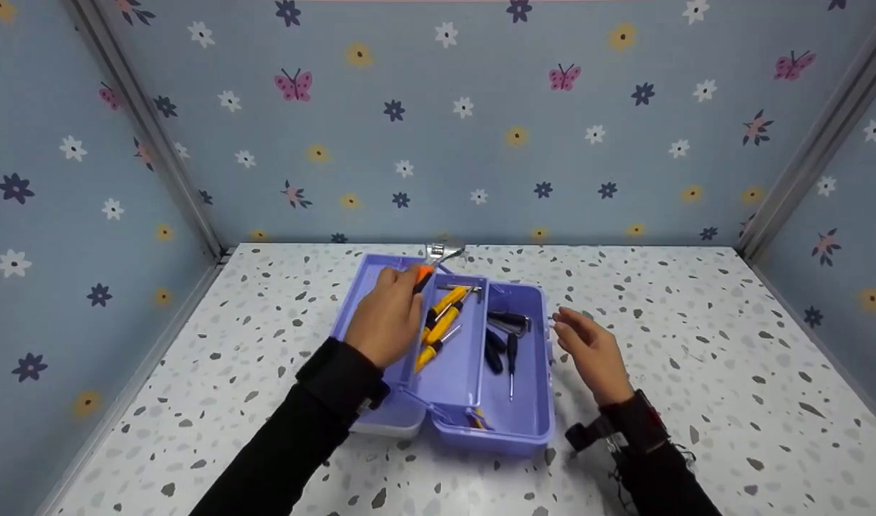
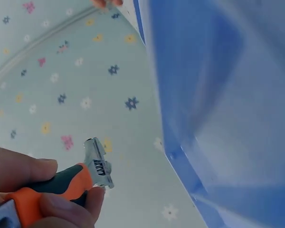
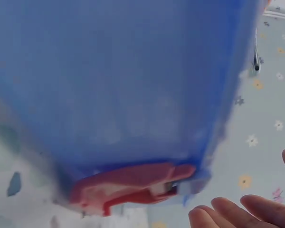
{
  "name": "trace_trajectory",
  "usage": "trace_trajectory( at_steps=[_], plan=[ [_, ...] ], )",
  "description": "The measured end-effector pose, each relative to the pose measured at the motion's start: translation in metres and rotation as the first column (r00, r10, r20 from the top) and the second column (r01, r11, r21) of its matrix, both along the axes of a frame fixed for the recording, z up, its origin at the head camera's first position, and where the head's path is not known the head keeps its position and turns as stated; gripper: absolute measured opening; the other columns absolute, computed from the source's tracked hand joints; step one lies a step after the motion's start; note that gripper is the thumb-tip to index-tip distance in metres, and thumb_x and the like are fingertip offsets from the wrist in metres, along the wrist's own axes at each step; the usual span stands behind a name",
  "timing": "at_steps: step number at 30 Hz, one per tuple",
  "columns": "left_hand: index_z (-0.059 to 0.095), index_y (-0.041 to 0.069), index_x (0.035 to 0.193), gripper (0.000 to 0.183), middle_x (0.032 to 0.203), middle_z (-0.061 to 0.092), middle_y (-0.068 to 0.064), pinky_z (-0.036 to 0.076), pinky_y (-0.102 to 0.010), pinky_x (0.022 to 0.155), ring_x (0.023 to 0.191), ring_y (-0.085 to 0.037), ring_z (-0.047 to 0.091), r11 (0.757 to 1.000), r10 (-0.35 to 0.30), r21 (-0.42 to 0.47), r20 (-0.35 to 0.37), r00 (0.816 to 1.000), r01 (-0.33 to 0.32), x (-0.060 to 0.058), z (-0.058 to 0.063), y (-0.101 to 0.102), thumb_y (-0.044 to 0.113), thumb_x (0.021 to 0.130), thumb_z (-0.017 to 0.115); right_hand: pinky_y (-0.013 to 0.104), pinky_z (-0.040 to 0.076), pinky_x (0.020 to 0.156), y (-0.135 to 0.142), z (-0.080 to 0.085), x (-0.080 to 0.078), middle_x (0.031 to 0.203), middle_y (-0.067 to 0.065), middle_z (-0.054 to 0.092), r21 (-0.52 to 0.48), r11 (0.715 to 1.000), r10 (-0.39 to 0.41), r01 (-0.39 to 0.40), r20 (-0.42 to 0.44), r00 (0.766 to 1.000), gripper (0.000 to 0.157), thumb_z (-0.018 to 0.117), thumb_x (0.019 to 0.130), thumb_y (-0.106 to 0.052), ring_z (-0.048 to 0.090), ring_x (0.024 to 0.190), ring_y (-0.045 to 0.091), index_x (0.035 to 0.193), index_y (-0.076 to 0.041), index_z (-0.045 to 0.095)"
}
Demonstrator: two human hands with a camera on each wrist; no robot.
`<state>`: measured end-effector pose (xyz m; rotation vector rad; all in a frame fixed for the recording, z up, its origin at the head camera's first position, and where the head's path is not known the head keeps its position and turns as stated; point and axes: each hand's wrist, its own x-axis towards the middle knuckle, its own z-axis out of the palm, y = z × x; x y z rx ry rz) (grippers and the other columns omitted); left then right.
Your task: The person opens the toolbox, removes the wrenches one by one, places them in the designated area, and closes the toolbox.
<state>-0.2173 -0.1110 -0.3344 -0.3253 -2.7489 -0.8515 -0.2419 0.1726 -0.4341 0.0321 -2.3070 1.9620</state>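
Note:
My left hand [image 1: 387, 315] grips an adjustable wrench [image 2: 99, 166] by its orange and black handle, over the left side of an open purple toolbox [image 1: 531, 428]. The metal wrench head points away toward the back wall. Below and right of this hand, several yellow-and-black-handled screwdrivers [image 1: 441, 326] lie in the raised middle tray [image 1: 452, 383]. Just right of the box, my right hand [image 1: 595, 358] hovers with relaxed fingers and holds nothing. In the right wrist view, its fingertips are near the box's wall and red latch [image 3: 128, 185].
The box's deep right compartment holds a black-handled screwdriver [image 1: 511, 351] and other black-handled tools [image 1: 493, 351]. On the left lies the opened lid [image 1: 387, 419]. The box stands on a speckled white table [image 1: 695, 430], enclosed by flowered walls [image 1: 480, 165].

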Motion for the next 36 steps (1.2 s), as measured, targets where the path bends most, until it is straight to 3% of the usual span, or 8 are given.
trace_trajectory(
  at_steps=[4, 7, 11, 17, 26, 31, 36],
  plan=[
    [0.046, -0.003, 0.142, 0.045, 0.116, 0.056, -0.022, 0.055, -0.039, 0.071, 0.081, -0.028, 0.063, 0.996, -0.087, 0.003, -0.134, 0.987, 0.088, 0.013, -0.013, 0.018, 0.011, 0.100, 0.052, 0.018, 0.050, 0.096, -0.005, 0.011, 0.008, 0.136, 0.026, 0.056, -0.026, 0.999, 0.024, -0.025, -0.036, 0.999, 0.042, 0.054, 0.100, -0.009, 0.061, 0.117, 0.011, 0.139, 0.005, 0.049],
    [0.048, -0.004, 0.139, 0.044, 0.114, 0.058, -0.021, 0.056, -0.038, 0.070, 0.081, -0.027, 0.065, 0.990, -0.144, -0.034, -0.247, 0.958, 0.140, 0.022, -0.025, 0.033, 0.009, 0.098, 0.056, 0.019, 0.051, 0.095, -0.012, 0.016, 0.016, 0.134, 0.025, 0.058, -0.033, 0.997, 0.067, -0.069, -0.059, 0.996, 0.041, 0.054, 0.100, -0.008, 0.061, 0.120, 0.020, 0.138, 0.004, 0.050],
    [0.049, -0.001, 0.139, 0.043, 0.114, 0.059, -0.019, 0.057, -0.033, 0.069, 0.080, -0.022, 0.064, 0.979, -0.197, -0.116, -0.310, 0.930, 0.169, 0.032, -0.039, 0.051, 0.011, 0.098, 0.057, 0.022, 0.053, 0.093, -0.022, 0.020, 0.024, 0.128, 0.024, 0.062, -0.044, 0.990, 0.133, -0.136, -0.075, 0.988, 0.038, 0.054, 0.099, -0.007, 0.065, 0.113, 0.020, 0.135, 0.006, 0.053],
    [0.047, 0.001, 0.142, 0.046, 0.118, 0.059, -0.017, 0.056, -0.027, 0.071, 0.086, -0.019, 0.064, 0.975, -0.200, -0.158, -0.319, 0.926, 0.156, 0.043, -0.058, 0.073, 0.014, 0.099, 0.056, 0.030, 0.057, 0.089, -0.034, 0.021, 0.033, 0.117, 0.020, 0.067, -0.083, 0.975, 0.200, -0.205, -0.064, 0.978, 0.033, 0.054, 0.099, -0.009, 0.069, 0.100, 0.015, 0.127, 0.009, 0.056],
    [0.049, 0.001, 0.141, 0.047, 0.114, 0.059, -0.014, 0.058, -0.029, 0.073, 0.092, -0.020, 0.064, 0.985, -0.158, -0.131, -0.376, 0.913, 0.116, 0.052, -0.085, 0.091, 0.014, 0.097, 0.058, 0.030, 0.059, 0.080, -0.047, 0.014, 0.039, 0.090, 0.003, 0.069, -0.163, 0.965, 0.207, -0.205, -0.009, 0.978, 0.022, 0.052, 0.101, -0.011, 0.069, 0.083, 0.014, 0.100, 0.008, 0.062],
    [0.050, 0.001, 0.140, 0.047, 0.116, 0.059, -0.015, 0.058, -0.030, 0.070, 0.092, -0.021, 0.065, 0.989, -0.120, -0.123, -0.371, 0.921, 0.079, 0.054, -0.093, 0.095, 0.013, 0.096, 0.059, 0.025, 0.057, 0.074, -0.051, 0.012, 0.039, 0.086, 0.002, 0.067, -0.228, 0.954, 0.209, -0.194, 0.042, 0.977, 0.019, 0.050, 0.101, -0.010, 0.065, 0.078, 0.012, 0.094, 0.005, 0.061],
    [0.048, 0.001, 0.142, 0.049, 0.118, 0.057, -0.015, 0.058, -0.031, 0.077, 0.097, -0.021, 0.064, 0.990, -0.125, -0.097, -0.340, 0.932, 0.098, 0.056, -0.097, 0.097, 0.011, 0.096, 0.059, 0.025, 0.056, 0.075, -0.051, 0.012, 0.039, 0.089, 0.002, 0.067, -0.254, 0.946, 0.225, -0.200, 0.071, 0.972, 0.018, 0.049, 0.101, -0.008, 0.065, 0.079, 0.012, 0.096, 0.004, 0.061]
  ],
)
